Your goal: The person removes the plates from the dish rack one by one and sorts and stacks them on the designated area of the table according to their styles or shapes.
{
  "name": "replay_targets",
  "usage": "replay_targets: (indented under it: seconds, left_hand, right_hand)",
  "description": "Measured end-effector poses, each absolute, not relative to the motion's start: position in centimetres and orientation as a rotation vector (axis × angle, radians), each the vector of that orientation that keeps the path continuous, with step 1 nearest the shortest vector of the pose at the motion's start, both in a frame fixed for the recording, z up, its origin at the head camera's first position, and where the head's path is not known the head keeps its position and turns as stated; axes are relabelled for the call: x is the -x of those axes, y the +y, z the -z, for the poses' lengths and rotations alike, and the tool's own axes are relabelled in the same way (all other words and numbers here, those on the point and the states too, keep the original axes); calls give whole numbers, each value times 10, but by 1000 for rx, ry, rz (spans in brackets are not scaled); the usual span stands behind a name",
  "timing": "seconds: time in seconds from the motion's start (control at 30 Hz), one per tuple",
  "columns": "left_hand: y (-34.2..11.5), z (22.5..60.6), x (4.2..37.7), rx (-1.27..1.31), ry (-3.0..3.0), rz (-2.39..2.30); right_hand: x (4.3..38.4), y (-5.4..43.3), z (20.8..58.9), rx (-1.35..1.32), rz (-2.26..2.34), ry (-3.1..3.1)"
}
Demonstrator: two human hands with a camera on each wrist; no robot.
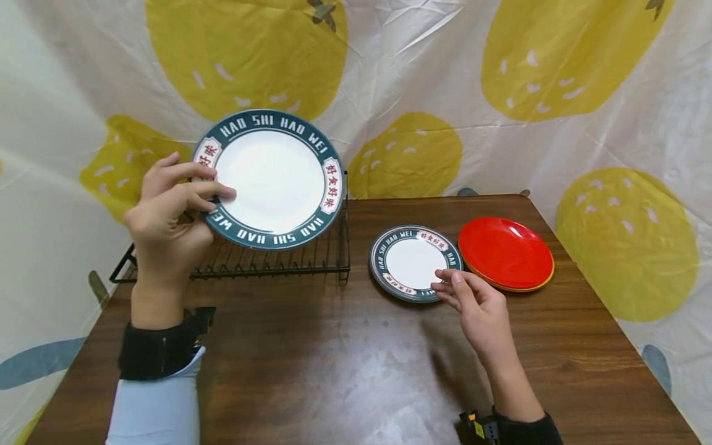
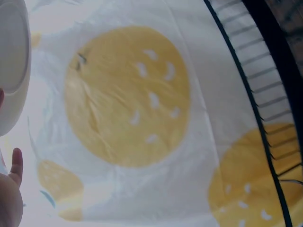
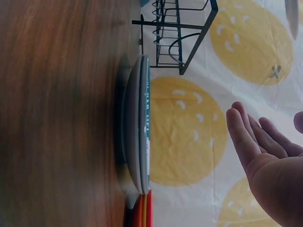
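Note:
My left hand (image 1: 175,219) holds a white plate (image 1: 272,182) with a dark green lettered rim by its left edge, thumb and fingers on either side. The plate is raised and tilted, its face toward the head camera, in front of a black wire dish rack (image 1: 289,270). In the left wrist view only a pale part of this plate (image 2: 14,56) shows at the left edge. Over the near right rim of a short stack of matching plates (image 1: 408,262) hovers my right hand (image 1: 483,312), fingers extended and loosely bent, holding nothing. In the right wrist view that hand (image 3: 270,161) is apart from the stack (image 3: 135,123).
Red plates (image 1: 506,250) with a yellow-edged one beneath lie right beside the green-rimmed stack. The rack stands at the back left of the brown wooden table (image 1: 311,371). A white curtain (image 1: 406,80) with yellow fruit prints hangs behind and along the sides.

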State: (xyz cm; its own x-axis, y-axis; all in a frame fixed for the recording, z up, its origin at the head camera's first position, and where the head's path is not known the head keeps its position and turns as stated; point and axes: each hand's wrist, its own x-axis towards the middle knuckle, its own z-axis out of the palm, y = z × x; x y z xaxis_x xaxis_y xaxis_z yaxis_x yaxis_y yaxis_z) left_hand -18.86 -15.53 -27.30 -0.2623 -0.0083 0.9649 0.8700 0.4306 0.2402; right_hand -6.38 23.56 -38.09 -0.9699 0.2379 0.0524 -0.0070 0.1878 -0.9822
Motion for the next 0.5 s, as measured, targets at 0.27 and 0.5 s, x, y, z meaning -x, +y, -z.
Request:
replay_targets:
  seconds: [0.27,0.5]
  left_hand:
    - [-122,283,169,923,-1485,986]
    - [-99,294,155,1037,-1469,928]
  right_hand:
    - [63,234,374,201,-1881,-2252]
    - [61,233,370,177,-1884,-2215]
